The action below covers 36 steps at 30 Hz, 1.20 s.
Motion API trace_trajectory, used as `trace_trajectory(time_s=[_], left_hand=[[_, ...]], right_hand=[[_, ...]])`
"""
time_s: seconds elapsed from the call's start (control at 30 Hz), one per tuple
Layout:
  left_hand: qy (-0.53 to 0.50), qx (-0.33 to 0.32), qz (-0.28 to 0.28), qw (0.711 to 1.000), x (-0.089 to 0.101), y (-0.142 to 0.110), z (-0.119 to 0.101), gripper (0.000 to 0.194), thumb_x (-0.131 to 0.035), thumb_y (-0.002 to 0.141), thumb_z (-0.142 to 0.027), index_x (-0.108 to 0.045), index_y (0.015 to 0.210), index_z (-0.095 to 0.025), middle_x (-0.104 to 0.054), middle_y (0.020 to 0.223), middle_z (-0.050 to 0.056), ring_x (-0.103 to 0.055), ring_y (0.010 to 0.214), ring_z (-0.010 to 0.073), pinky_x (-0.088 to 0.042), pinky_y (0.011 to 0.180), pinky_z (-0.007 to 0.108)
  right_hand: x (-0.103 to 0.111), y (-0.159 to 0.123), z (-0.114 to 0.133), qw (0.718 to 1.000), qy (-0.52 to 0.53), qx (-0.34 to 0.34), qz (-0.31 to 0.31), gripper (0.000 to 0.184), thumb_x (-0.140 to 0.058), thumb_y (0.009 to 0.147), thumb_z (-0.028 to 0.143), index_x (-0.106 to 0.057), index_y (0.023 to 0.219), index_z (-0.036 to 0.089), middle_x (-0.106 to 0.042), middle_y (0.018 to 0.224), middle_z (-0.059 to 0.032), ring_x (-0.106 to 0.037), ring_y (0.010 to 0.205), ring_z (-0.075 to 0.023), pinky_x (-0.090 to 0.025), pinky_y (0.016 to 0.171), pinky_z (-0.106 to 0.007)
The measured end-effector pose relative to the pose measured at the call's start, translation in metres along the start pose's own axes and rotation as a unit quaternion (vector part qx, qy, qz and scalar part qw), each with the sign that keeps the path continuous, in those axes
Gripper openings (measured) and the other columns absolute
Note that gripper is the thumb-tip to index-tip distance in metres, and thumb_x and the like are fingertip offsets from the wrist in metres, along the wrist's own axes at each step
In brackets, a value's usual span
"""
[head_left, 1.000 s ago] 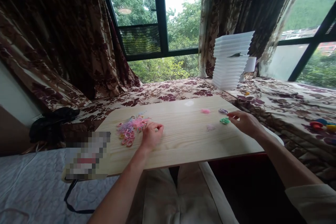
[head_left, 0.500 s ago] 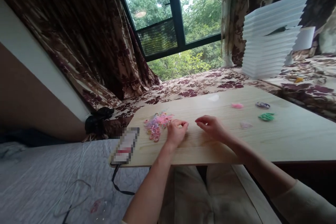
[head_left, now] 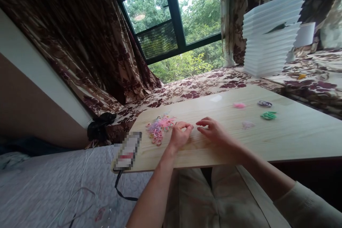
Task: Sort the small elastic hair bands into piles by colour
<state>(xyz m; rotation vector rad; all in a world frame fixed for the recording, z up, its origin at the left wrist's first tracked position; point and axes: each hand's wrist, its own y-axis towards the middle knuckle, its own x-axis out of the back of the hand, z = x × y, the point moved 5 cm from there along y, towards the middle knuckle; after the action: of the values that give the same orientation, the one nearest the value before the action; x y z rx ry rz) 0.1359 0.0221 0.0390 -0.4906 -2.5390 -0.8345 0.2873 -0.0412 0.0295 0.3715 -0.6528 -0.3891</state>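
Swinging in from the thin green bands [head_left: 268, 115], the right hand [head_left: 213, 130] is hovering, fingers parted, seemingly bare, beside the left hand [head_left: 180, 136], which is pinching closely, its hold unclear. Heaped small pastel rings [head_left: 157, 135] are lying left on the pale wood-grain table [head_left: 294, 135], presumably keeping colours separate.

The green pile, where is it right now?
In the head view, the green pile lies on the right side of the table, just below the purple pile.

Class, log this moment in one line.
left hand: pinched, contents unclear | right hand: open | mixed pile: beside left hand | green bundle: on tabletop
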Motion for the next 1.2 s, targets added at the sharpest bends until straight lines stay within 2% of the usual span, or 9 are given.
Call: trace_trajectory(time_s=[0.17, 0.4, 0.73, 0.93, 1.2], left_hand=[[-0.016, 0.012, 0.021, 1.0, -0.001, 0.001, 0.001, 0.021, -0.058, 0.084, -0.025, -0.074, 0.073, -0.018, -0.074, 0.081, 0.005, -0.065, 0.092, 0.0197, -0.048, 0.09, 0.033], [-0.007, -0.007, -0.001, 1.0, -0.001, 0.001, 0.001, 0.018, -0.06, 0.083, -0.022, -0.073, 0.071, -0.019, -0.074, 0.079, 0.004, -0.065, 0.087, 0.0187, -0.048, 0.086, 0.032], [0.015, -0.014, -0.01, 1.0, 0.0, 0.0, -0.004, 0.017, -0.062, 0.082, -0.02, -0.071, 0.068, -0.019, -0.073, 0.076, 0.003, -0.063, 0.087, 0.0182, -0.048, 0.085, 0.031], [0.01, -0.015, 0.0, 1.0, -0.001, -0.001, -0.005, 0.016, -0.062, 0.082, -0.02, -0.072, 0.068, -0.02, -0.073, 0.076, 0.003, -0.064, 0.087, 0.0179, -0.048, 0.086, 0.031], [-0.011, 0.004, -0.009, 1.0, 0.001, 0.001, 0.0, 0.02, -0.058, 0.085, -0.022, -0.073, 0.072, -0.019, -0.074, 0.079, 0.004, -0.065, 0.088, 0.0187, -0.048, 0.086, 0.032]], right_hand=[[-0.001, 0.0, -0.002, 1.0, -0.003, 0.005, -0.008, 0.017, -0.066, 0.077, 0.027, -0.075, 0.09, 0.021, -0.069, 0.097, -0.007, -0.066, 0.087, -0.0198, -0.054, 0.077, -0.032], [0.001, -0.002, 0.002, 0.999, 0.025, 0.036, -0.022, 0.015, -0.065, 0.077, 0.028, -0.074, 0.087, 0.02, -0.069, 0.093, -0.0064, -0.065, 0.084, -0.0192, -0.053, 0.079, -0.034], [0.006, -0.003, 0.007, 0.997, 0.038, 0.058, -0.043, 0.013, -0.064, 0.079, 0.028, -0.074, 0.084, 0.021, -0.07, 0.086, -0.0041, -0.065, 0.077, -0.0168, -0.052, 0.074, -0.032], [0.006, -0.002, 0.008, 0.998, 0.024, 0.053, -0.034, 0.015, -0.059, 0.082, 0.025, -0.072, 0.076, 0.021, -0.068, 0.082, -0.0037, -0.063, 0.075, -0.0161, -0.05, 0.072, -0.03], [0.005, -0.001, 0.004, 0.999, 0.004, 0.02, -0.025, 0.018, -0.056, 0.083, 0.027, -0.07, 0.076, 0.02, -0.067, 0.08, -0.0041, -0.062, 0.073, -0.0161, -0.048, 0.072, -0.03]])
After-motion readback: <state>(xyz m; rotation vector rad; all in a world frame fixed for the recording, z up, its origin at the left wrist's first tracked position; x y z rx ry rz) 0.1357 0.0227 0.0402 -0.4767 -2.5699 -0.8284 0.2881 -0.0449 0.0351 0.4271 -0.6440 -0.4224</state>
